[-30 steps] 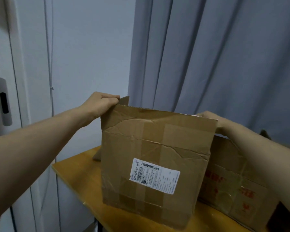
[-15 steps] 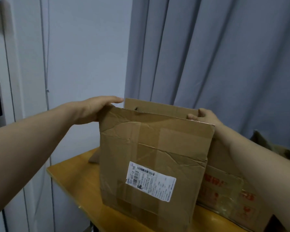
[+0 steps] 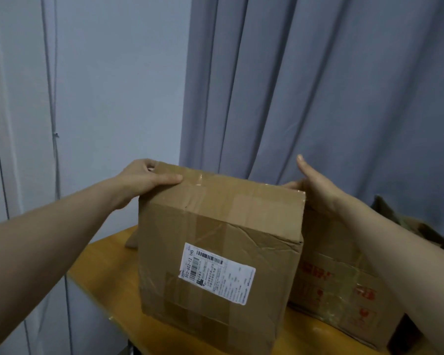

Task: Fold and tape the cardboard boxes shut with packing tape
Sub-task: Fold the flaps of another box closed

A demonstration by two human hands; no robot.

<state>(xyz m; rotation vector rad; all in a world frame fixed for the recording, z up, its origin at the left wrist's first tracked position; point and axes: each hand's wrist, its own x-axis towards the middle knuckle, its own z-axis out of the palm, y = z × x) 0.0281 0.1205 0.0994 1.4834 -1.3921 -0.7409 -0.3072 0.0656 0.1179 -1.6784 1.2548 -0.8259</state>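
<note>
Two cardboard boxes, two bare hands, one white label and one table are seen. The front box (image 3: 215, 221) is set upright on the yellow wooden table (image 3: 105, 272), between the two hands. Its top flaps are folded down flat, and its top runs from the left hand across to the right hand. The side with the white label (image 3: 217, 272) is turned toward the person. The box looks about as tall as it is wide, so its long side cannot be told.

One top corner is held by the left hand (image 3: 149, 179). The thumb is laid flat on the top beside a strip of shiny tape (image 3: 200, 178), and the fingers are curled over the far edge. The right hand (image 3: 315, 185) is laid against the other top corner with the thumb stuck up. Its fingers are mostly hidden, so its grip cannot be told. The second box (image 3: 344, 278), with red print, is found under the right arm, just beside the front box.
</note>
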